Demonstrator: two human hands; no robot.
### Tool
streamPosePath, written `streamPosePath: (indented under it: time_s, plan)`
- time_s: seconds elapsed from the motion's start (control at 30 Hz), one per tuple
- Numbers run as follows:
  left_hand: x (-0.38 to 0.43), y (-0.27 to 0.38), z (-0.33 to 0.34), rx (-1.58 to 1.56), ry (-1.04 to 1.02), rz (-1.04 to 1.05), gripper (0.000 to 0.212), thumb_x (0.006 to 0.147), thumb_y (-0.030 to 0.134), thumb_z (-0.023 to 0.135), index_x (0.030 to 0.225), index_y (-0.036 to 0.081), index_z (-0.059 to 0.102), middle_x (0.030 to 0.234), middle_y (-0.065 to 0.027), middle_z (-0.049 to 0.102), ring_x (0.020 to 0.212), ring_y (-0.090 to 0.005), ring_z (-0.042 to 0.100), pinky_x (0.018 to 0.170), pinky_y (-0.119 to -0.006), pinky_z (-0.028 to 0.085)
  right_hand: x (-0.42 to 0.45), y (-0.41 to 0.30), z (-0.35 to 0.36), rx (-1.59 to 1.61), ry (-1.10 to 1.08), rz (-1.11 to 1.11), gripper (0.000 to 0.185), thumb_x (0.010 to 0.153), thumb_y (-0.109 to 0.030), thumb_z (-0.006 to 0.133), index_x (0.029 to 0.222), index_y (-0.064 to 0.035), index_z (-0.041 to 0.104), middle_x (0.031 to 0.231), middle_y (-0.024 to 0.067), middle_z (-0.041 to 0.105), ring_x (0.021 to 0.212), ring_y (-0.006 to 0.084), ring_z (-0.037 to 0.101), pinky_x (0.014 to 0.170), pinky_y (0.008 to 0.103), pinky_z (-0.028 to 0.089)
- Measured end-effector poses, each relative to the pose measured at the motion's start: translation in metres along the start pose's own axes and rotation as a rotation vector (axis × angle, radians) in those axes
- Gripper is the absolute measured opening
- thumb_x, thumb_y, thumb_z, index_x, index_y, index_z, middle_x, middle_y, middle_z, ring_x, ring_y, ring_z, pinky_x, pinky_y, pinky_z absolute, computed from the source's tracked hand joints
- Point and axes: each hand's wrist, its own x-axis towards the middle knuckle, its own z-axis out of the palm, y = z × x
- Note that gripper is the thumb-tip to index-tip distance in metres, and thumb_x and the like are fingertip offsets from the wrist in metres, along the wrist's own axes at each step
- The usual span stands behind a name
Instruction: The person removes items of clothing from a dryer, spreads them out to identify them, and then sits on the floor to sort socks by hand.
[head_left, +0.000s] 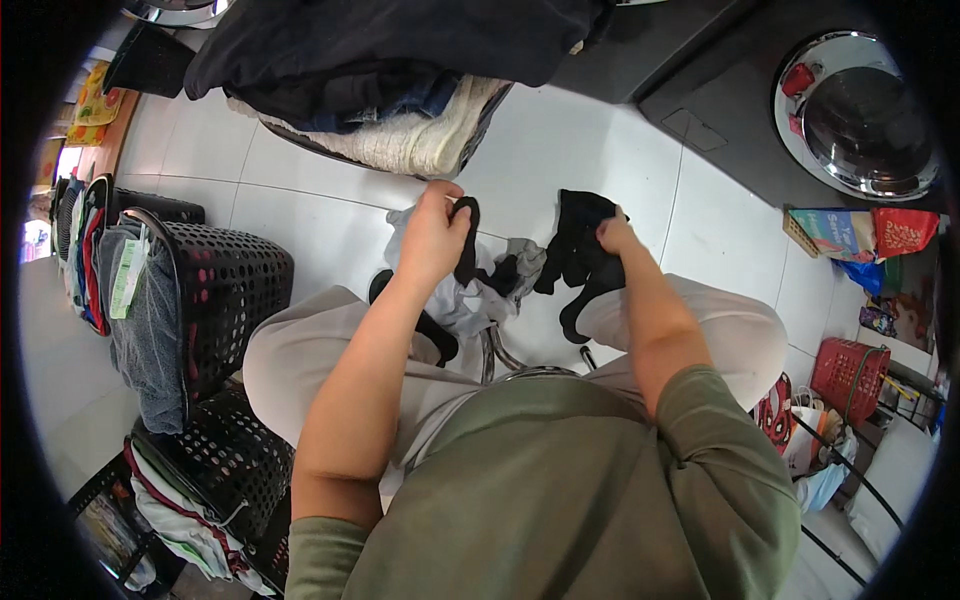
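My left hand pinches a black sock between thumb and fingers, and the sock hangs down. My right hand grips a bunch of black socks by its right side; they dangle in front of my right knee. Between and below my hands, a loose heap of white and light grey cloth pieces lies on the white tiled floor. A grey sock and a small black piece rest at the heap's right side.
Ahead stands a basket heaped with dark clothes over a cream towel. Black perforated laundry baskets holding clothes are at my left. A dark front-loading washing machine stands ahead right. Bags and a red basket line the right.
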Motion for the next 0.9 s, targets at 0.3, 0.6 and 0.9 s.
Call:
streamPosePath:
  time_s: [0.3,0.6,0.9]
  plan:
    - [-0.012,-0.007,0.002,0.248,-0.396,-0.131,0.038,0.077,0.015,0.07,0.112,0.006,0.056,0.107,-0.0184,0.054,0.096,-0.0342,0.059,0.089,-0.039,0.048,0.002,-0.027,-0.116,0.456,-0.13,0.033,0.019,0.078,-0.018,0.071,0.084,0.0005,0.073,0.078,0.0162,0.07,0.076,0.025,0.068,0.076,0.0355,0.052]
    - [-0.012,0.038,0.012,-0.212,-0.555,-0.03,0.055,0.082,0.026,0.073,0.125,-0.002,0.05,0.122,-0.0161,0.058,0.117,-0.0217,0.054,0.098,-0.032,0.041,-0.075,-0.124,-0.281,1.515,-0.348,-0.86,0.016,0.086,-0.012,0.066,0.089,0.0036,0.07,0.095,0.0099,0.066,0.084,0.0168,0.062,0.078,0.0294,0.049]
    - [-0.008,0.031,-0.014,-0.67,-0.28,-0.669,0.035,0.091,0.015,0.063,0.122,0.006,0.052,0.104,-0.0044,0.063,0.086,-0.0105,0.058,0.072,-0.026,0.047,0.026,-0.077,-0.118,1.115,-0.003,-0.007,0.027,0.089,-0.02,0.061,0.11,-0.0042,0.064,0.097,0.0056,0.067,0.084,0.0142,0.061,0.08,0.0319,0.05]
